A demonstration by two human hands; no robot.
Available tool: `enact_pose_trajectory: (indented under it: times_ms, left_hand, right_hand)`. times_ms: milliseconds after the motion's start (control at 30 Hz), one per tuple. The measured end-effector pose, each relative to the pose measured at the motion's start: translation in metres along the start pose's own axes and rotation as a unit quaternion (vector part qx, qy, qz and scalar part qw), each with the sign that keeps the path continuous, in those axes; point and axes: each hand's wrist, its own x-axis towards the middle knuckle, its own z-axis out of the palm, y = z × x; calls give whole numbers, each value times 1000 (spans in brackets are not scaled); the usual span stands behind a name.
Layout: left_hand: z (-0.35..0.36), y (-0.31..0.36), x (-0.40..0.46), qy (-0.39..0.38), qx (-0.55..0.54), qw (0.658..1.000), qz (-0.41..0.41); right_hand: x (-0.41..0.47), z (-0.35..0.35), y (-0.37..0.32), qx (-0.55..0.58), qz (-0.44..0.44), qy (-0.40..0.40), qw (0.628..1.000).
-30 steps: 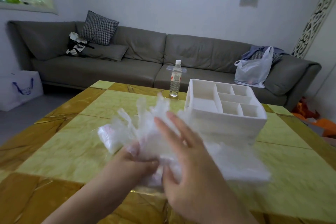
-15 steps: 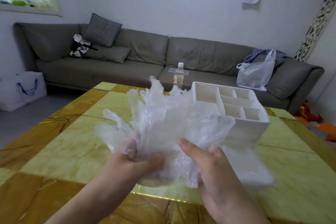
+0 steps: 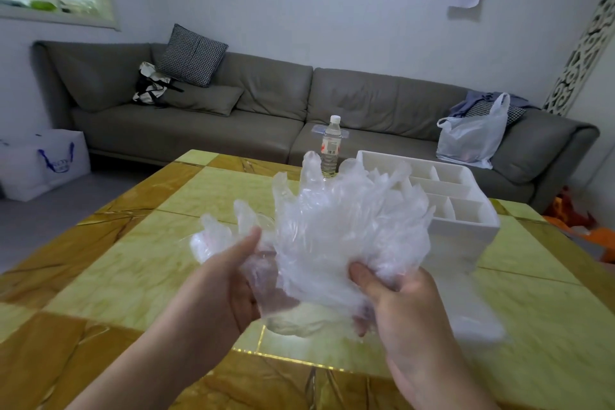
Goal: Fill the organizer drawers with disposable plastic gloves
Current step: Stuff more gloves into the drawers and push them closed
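Gloves (image 3: 346,236) in both hands, fingertips seemingly up toward organizer (image 3: 466,226)

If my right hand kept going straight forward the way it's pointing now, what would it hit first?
Probably the white plastic compartment organizer, just beyond the right hand and its bunch of clear plastic gloves; depth is hard to judge.

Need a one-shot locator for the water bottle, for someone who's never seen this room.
Start at the yellow marble table in front of the grey sofa. At its far edge, just left of the white organizer, stands the water bottle. It is the only upright clear item, with a white cap and a red-and-white label.
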Motion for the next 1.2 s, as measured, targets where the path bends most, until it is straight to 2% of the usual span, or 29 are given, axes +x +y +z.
enact_pose_trajectory:
  times_ms: [100,333,500,567,800,1033,1100,1200]
  left_hand:
    - [-3,-5,-2,-37,63,997,7]
    - [-16,15,1,25,119,990,72]
    - [-34,35,3,91,184,970,128]
    - [-39,42,2,83,194,965,155]
    - [-41,50,-6,-13,187,966,180]
    - [-46,51,-5,-7,176,965,193]
    - [-44,50,-5,-2,142,968,206]
    - [-44,55,-5,2,27,974,225]
  right_hand:
    - [2,0,4,-18,-13,-8,1000]
    - [2,-10,-4,-108,-56,12,992]
    - [6,-17,-16,-81,-44,54,994]
    - [7,-21,-21,-83,-66,86,991]
    - [6,-24,-23,-51,-100,119,987]
    - [10,-28,-24,-76,-111,159,978]
    - [10,-27,-22,-77,-97,149,981]
    - [10,-22,-16,-73,-75,121,987]
